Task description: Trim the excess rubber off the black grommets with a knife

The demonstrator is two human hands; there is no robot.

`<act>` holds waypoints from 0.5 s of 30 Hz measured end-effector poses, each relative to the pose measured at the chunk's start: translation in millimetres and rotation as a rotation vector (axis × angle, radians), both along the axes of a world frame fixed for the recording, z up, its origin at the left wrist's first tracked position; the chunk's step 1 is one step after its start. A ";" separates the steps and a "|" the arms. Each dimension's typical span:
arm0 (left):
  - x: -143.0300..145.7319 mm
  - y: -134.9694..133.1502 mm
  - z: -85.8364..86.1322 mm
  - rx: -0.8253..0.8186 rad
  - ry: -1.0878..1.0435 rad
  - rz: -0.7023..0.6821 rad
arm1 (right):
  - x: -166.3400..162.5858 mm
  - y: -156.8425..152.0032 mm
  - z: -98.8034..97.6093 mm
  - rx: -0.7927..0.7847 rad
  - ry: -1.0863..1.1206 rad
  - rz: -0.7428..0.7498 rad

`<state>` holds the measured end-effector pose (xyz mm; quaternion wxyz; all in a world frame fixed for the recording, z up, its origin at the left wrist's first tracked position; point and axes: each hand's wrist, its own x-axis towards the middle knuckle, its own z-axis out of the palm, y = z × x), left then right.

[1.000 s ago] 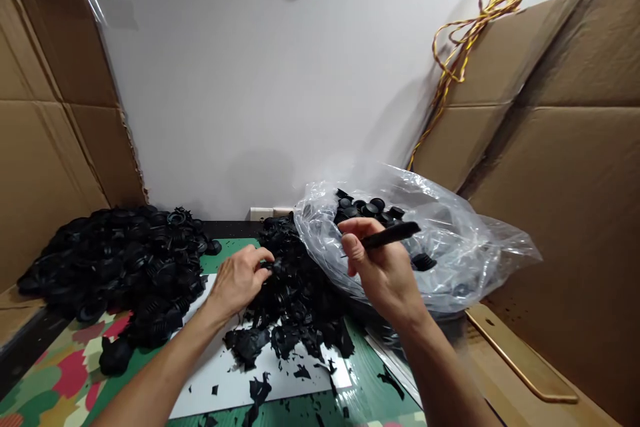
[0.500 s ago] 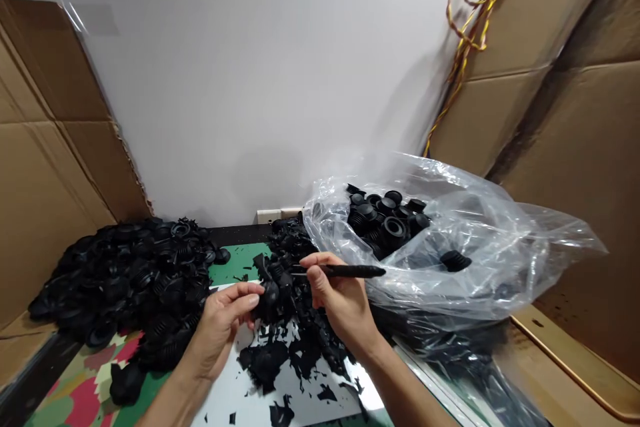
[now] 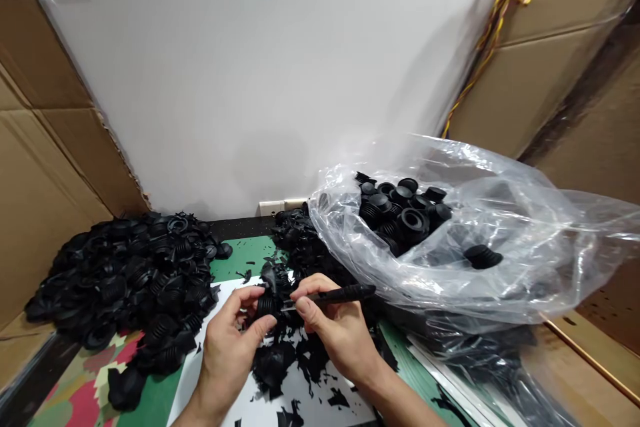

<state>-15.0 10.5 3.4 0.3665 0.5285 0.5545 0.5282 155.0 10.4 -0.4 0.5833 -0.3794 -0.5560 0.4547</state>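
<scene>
A black ribbed rubber plug (image 3: 266, 305) is pinched between the thumb and fingers of my left hand (image 3: 225, 337). Ragged black material juts up from its top. Held like a pencil, a black-handled craft knife (image 3: 345, 294) lies in my right hand (image 3: 336, 332). Its thin metal tip points left and is close to the plug's right side; whether it touches I cannot tell. Below both hands, torn black rubber scraps (image 3: 273, 363) lie on a white sheet (image 3: 193, 373).
A big pile of black ribbed plugs (image 3: 125, 273) lies at left, by a cardboard panel (image 3: 65, 147). At right, a clear plastic bag (image 3: 525, 287) holds more plugs (image 3: 413, 221). More scraps (image 3: 310, 240) are heaped behind my hands on a green mat (image 3: 243, 253).
My left hand has turned, and the ribbed side of the plug now shows between its fingers. Both hands are slightly lower in view. The knife remains in my right hand.
</scene>
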 end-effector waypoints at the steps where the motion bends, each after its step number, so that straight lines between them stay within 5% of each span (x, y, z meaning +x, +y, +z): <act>1: -0.1 -0.5 2.1 0.065 0.107 -0.019 | 0.8 0.5 0.7 -0.014 -0.005 -0.016; 3: 0.4 0.2 6.3 0.090 0.174 -0.043 | 2.8 1.6 3.3 -0.058 -0.015 -0.047; 8: 5.5 3.8 11.9 -0.154 -0.179 0.016 | 1.4 1.5 9.0 -0.191 -0.150 0.012; 15: 8.4 -4.1 2.5 -0.192 -0.287 -0.091 | -10.3 -3.7 4.3 -0.149 -0.441 -0.057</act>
